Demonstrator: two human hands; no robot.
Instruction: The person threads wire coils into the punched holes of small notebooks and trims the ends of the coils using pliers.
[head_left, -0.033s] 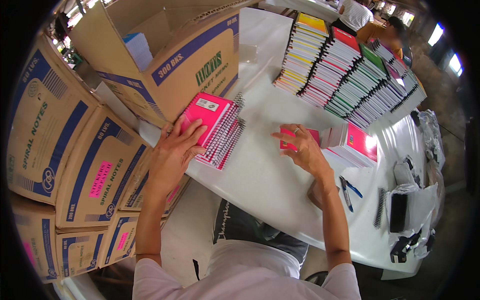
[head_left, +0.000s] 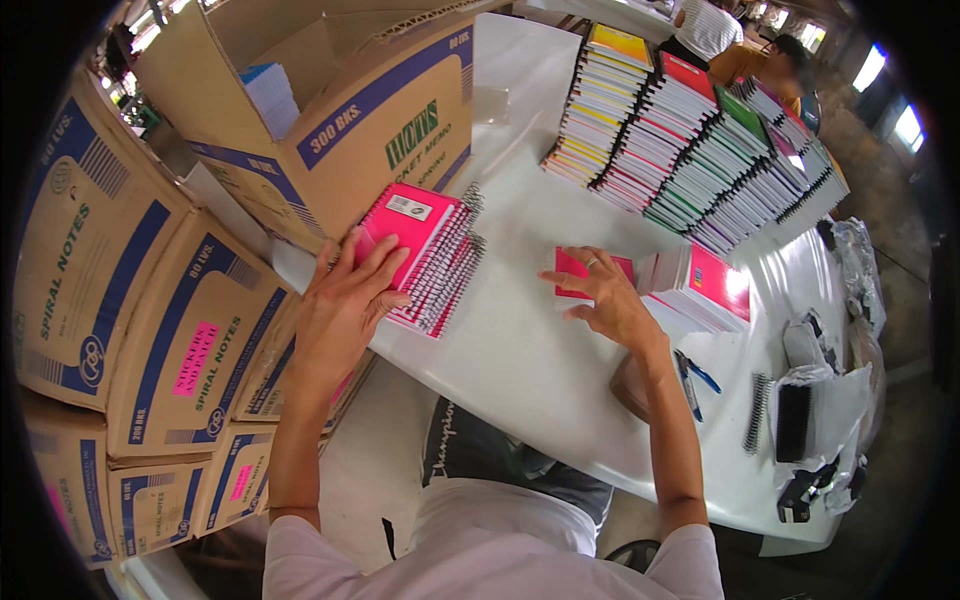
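A short stack of pink spiral notebooks (head_left: 428, 240) stands on the white table, its wire coils facing right. My left hand (head_left: 345, 290) holds the stack from its left side, fingers across the top cover and thumb at the near edge. Farther right, my right hand (head_left: 608, 295) is over a small pink-covered notebook (head_left: 570, 263), fingers apart and curved. That hand partly hides the notebook, and I cannot tell whether it touches it. Just beyond my right hand lies a leaning row of pink-covered books (head_left: 718, 287) with white page edges.
An open cardboard box (head_left: 385, 130) stands behind the notebook stack, with more closed cartons (head_left: 150, 330) piled at left. Tall stacks of coloured notebooks (head_left: 690, 150) fill the far right. Blue-handled pliers (head_left: 692, 385), a loose black coil (head_left: 757, 412) and plastic wrapping (head_left: 840, 400) lie at right.
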